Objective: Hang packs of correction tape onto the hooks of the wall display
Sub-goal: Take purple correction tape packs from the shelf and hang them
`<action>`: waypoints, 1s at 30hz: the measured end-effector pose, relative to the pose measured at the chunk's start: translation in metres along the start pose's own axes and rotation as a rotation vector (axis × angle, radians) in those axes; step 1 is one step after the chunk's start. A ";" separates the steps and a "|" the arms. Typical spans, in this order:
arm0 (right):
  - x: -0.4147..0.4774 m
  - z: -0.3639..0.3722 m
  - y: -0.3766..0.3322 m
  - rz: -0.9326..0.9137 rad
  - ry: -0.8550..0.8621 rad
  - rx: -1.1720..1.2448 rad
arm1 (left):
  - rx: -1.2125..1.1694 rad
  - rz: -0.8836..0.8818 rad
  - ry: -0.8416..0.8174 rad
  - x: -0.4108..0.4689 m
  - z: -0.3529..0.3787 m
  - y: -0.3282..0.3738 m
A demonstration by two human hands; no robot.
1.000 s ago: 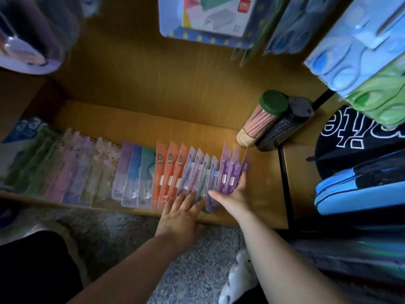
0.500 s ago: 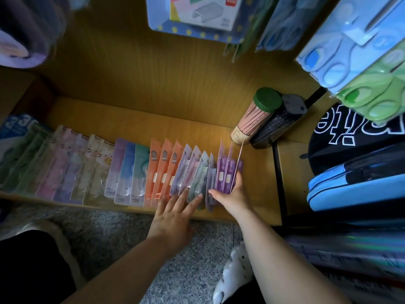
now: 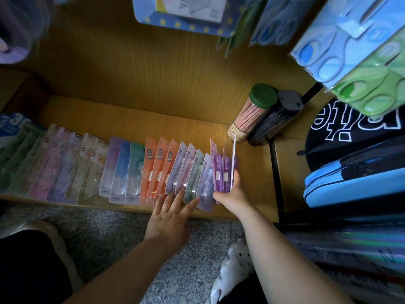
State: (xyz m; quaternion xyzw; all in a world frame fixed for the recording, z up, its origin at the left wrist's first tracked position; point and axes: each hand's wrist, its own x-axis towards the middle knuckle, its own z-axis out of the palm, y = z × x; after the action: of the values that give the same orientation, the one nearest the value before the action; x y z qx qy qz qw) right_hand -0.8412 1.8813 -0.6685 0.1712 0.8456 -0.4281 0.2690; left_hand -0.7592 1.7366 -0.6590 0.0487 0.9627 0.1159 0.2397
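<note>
Packs of correction tape stand on edge in a long row along a low wooden shelf, each leaning on its neighbour, their card tops tipped toward the back wall. From the left the row runs through pale green, pink and clear packs that are too blurred to read, then three orange packs, then four lilac and green packs printed "Moon", and it ends in the purple packs.

The right hand grips the purple packs at the right end of the row, thumb on the near bottom edge and fingers curled round the far side; how many packs it holds I cannot tell. The left hand lies flat with its fingers straight and spread, the tips touching the lower edges of the Moon packs just beside the right hand.

At the back right corner of the shelf a pencil tube with a green lid leans against a dark tube. Above hang a staples pack, blue scissors packs and green scissors packs. A blue pencil case sits to the right. Below the shelf lies a speckled floor, with a white shoe beside the right forearm.
</note>
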 end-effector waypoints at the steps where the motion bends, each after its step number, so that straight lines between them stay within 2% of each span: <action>1: -0.001 0.001 -0.001 -0.005 0.026 -0.046 | -0.001 0.001 -0.001 0.000 0.000 0.000; 6: -0.005 -0.006 -0.003 0.017 0.200 -0.246 | -0.020 -0.005 0.016 0.000 0.000 0.001; 11: -0.009 -0.004 -0.002 0.005 0.228 -0.398 | -0.035 -0.004 0.018 0.001 -0.001 0.001; 14: -0.008 -0.009 0.001 0.003 0.316 -0.468 | -0.055 -0.004 0.026 0.001 -0.001 0.000; 18: -0.005 -0.021 0.007 0.022 0.398 -0.478 | -0.058 -0.001 0.029 0.002 -0.002 0.000; 30: -0.003 -0.017 0.011 0.031 0.404 -0.423 | -0.057 -0.012 0.028 0.003 0.000 0.001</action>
State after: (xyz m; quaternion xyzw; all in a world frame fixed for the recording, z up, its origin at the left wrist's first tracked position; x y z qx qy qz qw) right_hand -0.8384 1.9011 -0.6658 0.2061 0.9498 -0.1954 0.1314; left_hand -0.7620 1.7377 -0.6603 0.0345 0.9625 0.1424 0.2282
